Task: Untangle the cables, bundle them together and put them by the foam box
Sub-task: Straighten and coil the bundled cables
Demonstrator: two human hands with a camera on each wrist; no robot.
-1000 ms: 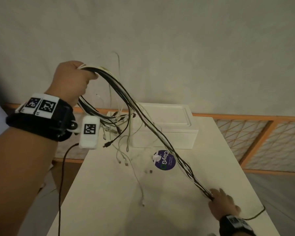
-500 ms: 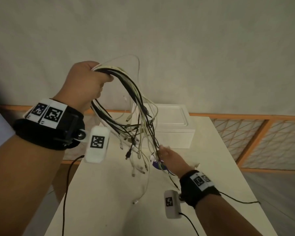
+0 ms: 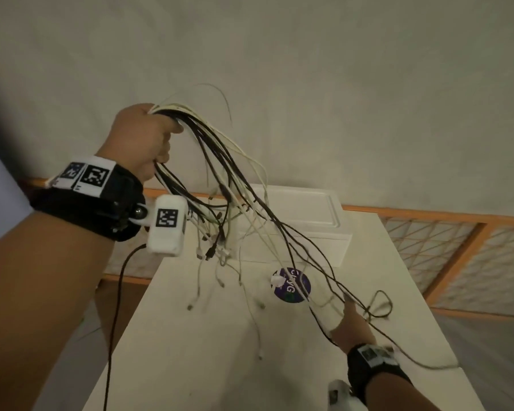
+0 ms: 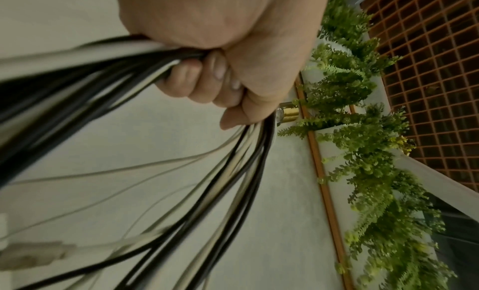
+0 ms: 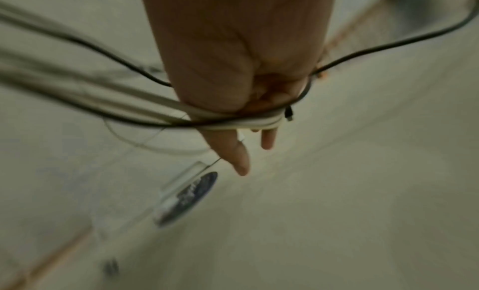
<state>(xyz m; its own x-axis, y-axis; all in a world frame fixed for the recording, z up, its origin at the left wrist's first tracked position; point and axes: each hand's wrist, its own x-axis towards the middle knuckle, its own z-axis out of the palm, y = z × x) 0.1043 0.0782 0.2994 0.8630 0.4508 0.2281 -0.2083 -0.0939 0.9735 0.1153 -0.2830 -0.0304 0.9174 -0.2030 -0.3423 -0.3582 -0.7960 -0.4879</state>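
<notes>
My left hand (image 3: 149,134) is raised high at the left and grips a thick bunch of black and white cables (image 3: 199,132) in a fist (image 4: 207,69). Short plug ends dangle below it over the white table (image 3: 205,366). The long strands slope down to the right into my right hand (image 3: 352,317), low over the table's right side. In the right wrist view the cables (image 5: 129,103) cross under that hand (image 5: 233,69), held at the finger bases, with two fingers (image 5: 241,163) pointing straight out. The white foam box (image 3: 309,209) stands at the table's far end.
A round blue disc (image 3: 293,287) lies on the table in front of the foam box. A black cable loop (image 3: 380,304) lies just right of my right hand. An orange-framed lattice railing (image 3: 457,262) runs behind the table, and green plants (image 4: 362,130) hang nearby.
My right hand went from the near table end up to the hanging cables by the disc, then drew back down to the right along them. The left hand stayed raised.
</notes>
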